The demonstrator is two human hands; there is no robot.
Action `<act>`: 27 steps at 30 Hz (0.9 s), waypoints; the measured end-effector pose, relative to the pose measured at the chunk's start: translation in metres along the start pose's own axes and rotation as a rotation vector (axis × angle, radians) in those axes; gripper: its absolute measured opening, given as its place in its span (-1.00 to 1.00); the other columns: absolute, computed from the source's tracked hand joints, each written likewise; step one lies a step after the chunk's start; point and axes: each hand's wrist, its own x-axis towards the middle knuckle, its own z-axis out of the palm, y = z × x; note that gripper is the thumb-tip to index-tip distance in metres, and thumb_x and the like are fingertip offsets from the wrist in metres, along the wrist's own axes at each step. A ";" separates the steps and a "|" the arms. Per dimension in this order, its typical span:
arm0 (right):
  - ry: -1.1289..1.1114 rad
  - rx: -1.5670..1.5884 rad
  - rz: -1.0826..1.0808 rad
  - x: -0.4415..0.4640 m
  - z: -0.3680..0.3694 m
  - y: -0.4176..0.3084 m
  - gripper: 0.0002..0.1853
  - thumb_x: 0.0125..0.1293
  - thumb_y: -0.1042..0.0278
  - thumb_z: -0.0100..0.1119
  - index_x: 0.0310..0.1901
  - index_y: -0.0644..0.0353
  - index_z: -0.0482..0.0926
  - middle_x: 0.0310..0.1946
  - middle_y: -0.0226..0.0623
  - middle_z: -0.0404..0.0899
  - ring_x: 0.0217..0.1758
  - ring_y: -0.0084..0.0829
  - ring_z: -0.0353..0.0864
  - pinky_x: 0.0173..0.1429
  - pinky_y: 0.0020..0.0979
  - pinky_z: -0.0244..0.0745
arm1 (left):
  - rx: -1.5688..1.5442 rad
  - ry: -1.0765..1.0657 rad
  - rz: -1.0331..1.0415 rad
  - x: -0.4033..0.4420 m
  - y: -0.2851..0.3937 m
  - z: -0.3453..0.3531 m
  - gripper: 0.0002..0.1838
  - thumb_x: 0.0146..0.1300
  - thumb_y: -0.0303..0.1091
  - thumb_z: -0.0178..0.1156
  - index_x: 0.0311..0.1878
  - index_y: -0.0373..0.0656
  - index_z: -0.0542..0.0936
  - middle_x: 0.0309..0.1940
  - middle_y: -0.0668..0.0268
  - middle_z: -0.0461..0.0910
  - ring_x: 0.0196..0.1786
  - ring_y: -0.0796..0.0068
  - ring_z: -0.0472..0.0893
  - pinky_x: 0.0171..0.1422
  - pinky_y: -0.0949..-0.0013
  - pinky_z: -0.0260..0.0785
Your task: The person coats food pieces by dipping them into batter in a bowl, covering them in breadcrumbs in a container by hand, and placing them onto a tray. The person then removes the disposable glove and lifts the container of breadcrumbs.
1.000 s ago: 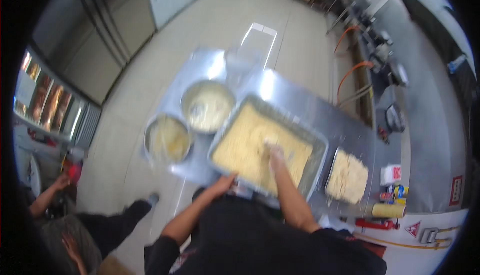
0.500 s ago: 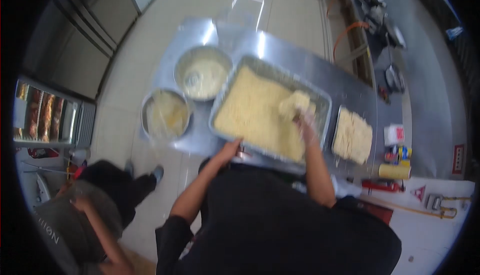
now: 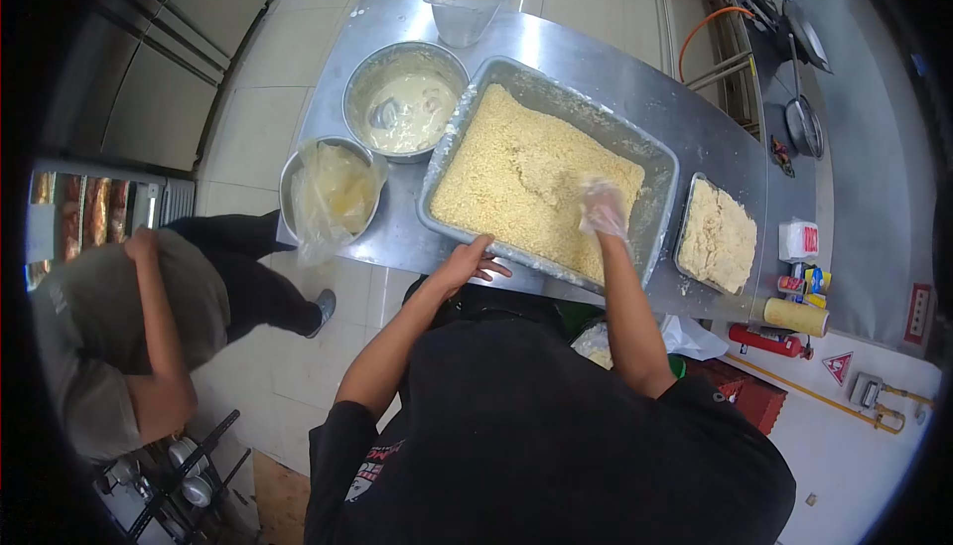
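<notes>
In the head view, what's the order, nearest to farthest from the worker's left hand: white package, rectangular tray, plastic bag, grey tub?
1. Grey tub: its near rim touches the left hand.
2. Plastic bag: left of the tub and hand.
3. Rectangular tray: right of the tub.
4. White package: farther right, beyond the tray.

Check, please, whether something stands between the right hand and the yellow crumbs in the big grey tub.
Nothing visible blocks the way: the right hand is inside the tub, down at the crumbs. Only a thin, clear glove seems to cover it.
</notes>
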 end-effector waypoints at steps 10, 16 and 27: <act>-0.310 0.674 0.209 -0.018 0.101 0.036 -0.30 0.38 -0.26 -0.26 0.20 0.26 0.39 0.13 -0.10 0.47 0.19 -0.30 0.45 0.24 -0.29 0.32 | 0.004 -0.052 0.024 0.001 -0.001 -0.002 -0.32 0.39 0.07 -0.19 0.12 -0.53 0.32 -0.05 -0.05 0.53 -0.13 0.23 0.68 -0.16 0.33 0.43; -0.688 1.563 0.353 -0.038 0.046 -0.050 -0.29 0.39 -0.26 -0.27 0.34 0.16 0.23 0.23 -0.16 0.39 0.26 -0.32 0.41 0.30 -0.33 0.31 | 0.024 -0.086 -0.014 -0.004 0.004 0.000 -0.39 0.40 0.08 -0.23 0.15 -0.36 0.31 -0.22 -0.05 0.64 -0.07 0.27 0.65 -0.10 0.37 0.39; 0.409 0.188 -0.643 -0.020 -0.007 -0.022 -0.34 0.33 -0.23 -0.09 0.23 0.17 0.34 0.20 -0.19 0.39 0.21 -0.27 0.42 0.16 -0.12 0.43 | 0.029 -0.091 -0.039 -0.001 0.007 -0.004 -0.39 0.39 0.08 -0.24 0.10 -0.38 0.37 -0.17 -0.04 0.63 -0.12 0.30 0.64 -0.12 0.38 0.39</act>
